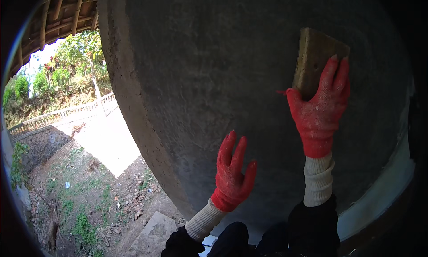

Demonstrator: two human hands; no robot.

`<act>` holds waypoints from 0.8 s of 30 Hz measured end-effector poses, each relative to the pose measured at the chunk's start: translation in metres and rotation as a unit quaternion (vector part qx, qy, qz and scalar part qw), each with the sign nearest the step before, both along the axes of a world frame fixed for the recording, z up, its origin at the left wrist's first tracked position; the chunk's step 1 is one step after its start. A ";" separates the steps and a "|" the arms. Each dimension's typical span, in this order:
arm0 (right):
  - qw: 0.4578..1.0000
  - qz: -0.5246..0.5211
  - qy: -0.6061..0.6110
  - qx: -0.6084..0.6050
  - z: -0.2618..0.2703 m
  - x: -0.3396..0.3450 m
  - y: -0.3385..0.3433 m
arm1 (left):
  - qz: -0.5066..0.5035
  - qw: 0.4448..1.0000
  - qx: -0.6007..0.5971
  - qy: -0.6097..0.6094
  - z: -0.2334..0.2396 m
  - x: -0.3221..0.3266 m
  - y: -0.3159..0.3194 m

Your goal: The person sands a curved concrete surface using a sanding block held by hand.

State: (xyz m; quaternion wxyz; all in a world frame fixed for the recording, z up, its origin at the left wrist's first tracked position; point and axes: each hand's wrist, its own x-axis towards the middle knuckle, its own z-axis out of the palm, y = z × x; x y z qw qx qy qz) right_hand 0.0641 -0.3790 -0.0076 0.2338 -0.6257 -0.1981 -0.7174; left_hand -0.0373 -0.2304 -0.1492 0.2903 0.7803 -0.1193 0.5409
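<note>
A dark grey plastered wall (214, 73) fills the middle of the view, its surface faintly streaked. My right hand (321, 106), in a red knit glove, grips a flat, worn rectangular block (312, 53), perhaps a float, against the wall at the upper right. The thumb lies at the block's lower left and the fingers stretch over its right side. Whatever the palm covers is hidden. Lower and to the left, my left hand (234, 173), in a matching glove, has its fingers spread and holds nothing; whether it touches the wall cannot be told.
The wall's rough edge (133, 83) curves down the left. Beyond it lie ground with rubble (133, 203), a concrete slab (155, 232), a railing (63, 115) and plants. Roof timbers (60, 16) show at the upper left. A pale strip (378, 200) runs along the lower right.
</note>
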 end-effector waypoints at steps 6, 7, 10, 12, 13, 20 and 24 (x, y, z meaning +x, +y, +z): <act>0.991 -0.049 0.109 -0.064 -0.161 -0.006 -0.021 | 0.081 0.995 0.038 -0.043 -0.011 0.027 -0.002; 0.989 -0.044 0.122 -0.077 -0.205 -0.008 -0.034 | 0.077 0.995 0.047 -0.040 -0.011 0.032 -0.008; 0.985 -0.042 0.112 -0.125 -0.217 0.001 -0.058 | 0.087 0.994 0.068 -0.028 -0.014 0.045 -0.020; 0.982 -0.050 0.092 -0.160 -0.171 -0.002 -0.062 | 0.094 0.992 0.079 -0.018 -0.012 0.048 -0.025; 0.981 -0.047 0.096 -0.159 -0.130 -0.003 -0.062 | 0.111 0.990 0.090 -0.019 -0.010 0.050 -0.027; 0.998 -0.049 -0.007 -0.033 -0.013 0.018 -0.077 | 0.137 0.984 0.108 -0.042 0.001 0.082 -0.039; 0.990 -0.076 0.106 -0.046 -0.155 0.005 -0.078 | 0.159 0.979 0.114 -0.065 -0.010 0.092 -0.027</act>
